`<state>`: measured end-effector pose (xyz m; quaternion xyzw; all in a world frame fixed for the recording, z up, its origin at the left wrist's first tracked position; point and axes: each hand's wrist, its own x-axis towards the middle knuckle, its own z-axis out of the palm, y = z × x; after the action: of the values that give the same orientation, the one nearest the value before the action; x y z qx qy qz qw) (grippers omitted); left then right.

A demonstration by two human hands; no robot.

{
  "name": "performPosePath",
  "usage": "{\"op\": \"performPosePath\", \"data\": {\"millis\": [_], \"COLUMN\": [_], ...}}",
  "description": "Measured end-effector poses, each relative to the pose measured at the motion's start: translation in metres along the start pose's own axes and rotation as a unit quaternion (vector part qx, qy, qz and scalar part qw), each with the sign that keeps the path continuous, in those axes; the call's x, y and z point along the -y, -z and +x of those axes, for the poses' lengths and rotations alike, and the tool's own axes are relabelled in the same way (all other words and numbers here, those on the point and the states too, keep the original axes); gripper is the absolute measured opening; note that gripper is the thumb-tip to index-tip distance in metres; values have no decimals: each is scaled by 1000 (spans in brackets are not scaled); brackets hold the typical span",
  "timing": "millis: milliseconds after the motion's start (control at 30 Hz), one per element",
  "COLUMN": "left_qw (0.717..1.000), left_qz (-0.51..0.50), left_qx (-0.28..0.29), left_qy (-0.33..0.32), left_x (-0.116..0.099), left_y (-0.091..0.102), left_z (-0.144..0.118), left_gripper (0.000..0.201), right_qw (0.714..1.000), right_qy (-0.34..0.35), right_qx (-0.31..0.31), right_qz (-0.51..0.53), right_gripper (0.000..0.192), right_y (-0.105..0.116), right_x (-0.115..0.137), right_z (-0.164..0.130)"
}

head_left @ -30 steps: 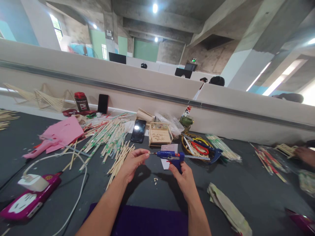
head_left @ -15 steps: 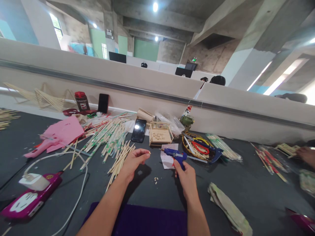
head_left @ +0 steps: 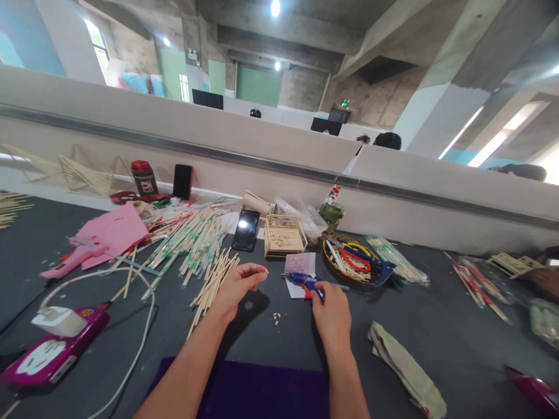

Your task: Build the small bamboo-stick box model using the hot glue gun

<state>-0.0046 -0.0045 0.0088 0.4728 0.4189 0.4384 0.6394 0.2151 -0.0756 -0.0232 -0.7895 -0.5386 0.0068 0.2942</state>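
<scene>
Glue gun [head_left: 305,280] now lowered onto paper [head_left: 299,265] in right hand [head_left: 332,315], scissors basket [head_left: 349,261] just beyond

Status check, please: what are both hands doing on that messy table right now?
Left hand pinching a tiny wood piece, raised. Right hand gripping the blue glue gun, low over white paper. Loose chopsticks lie beside the left hand.

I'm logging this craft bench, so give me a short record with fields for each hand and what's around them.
left hand: left hand raised, fingers pinching a tiny wooden piece
right hand: right hand gripping the blue glue gun, low over the paper scrap
between hands: small wooden bits on the dark table
behind: wooden box, black phone, loose sticks
</scene>
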Motion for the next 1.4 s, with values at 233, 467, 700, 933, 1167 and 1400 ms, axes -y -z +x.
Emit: {"op": "performPosePath", "data": {"millis": [233,467,700,933,1167,1400], "left_qw": [1000,1000,1000,999,997,995], "left_qz": [1,5,4,18,42,47], "left_qx": [6,14,23,33,59,84], "left_qy": [-2,-7,-2,3,-4,-3], "left_x": [2,0,1,1,-1,-3], "left_y": [0,0,-1,-1,-8,-15], "left_z": [1,-1,-1,-2,-5,-11], "left_gripper": [31,30,29,26,23,21], "right_qw": [943,938,938,952,890,879], "right_qy": [184,184,198,146,9,6], "right_qx": [231,270,267,173,89,69], "right_qz": [154,113,98,206,447,472], "right_gripper": [24,25,18,14,16,15], "right_y": [-3,-8,-13,-6,-2,-3], "right_x": [23,25,25,30,49,56], "right_z": [-9,-14,-14,-11,-12,-15]}}
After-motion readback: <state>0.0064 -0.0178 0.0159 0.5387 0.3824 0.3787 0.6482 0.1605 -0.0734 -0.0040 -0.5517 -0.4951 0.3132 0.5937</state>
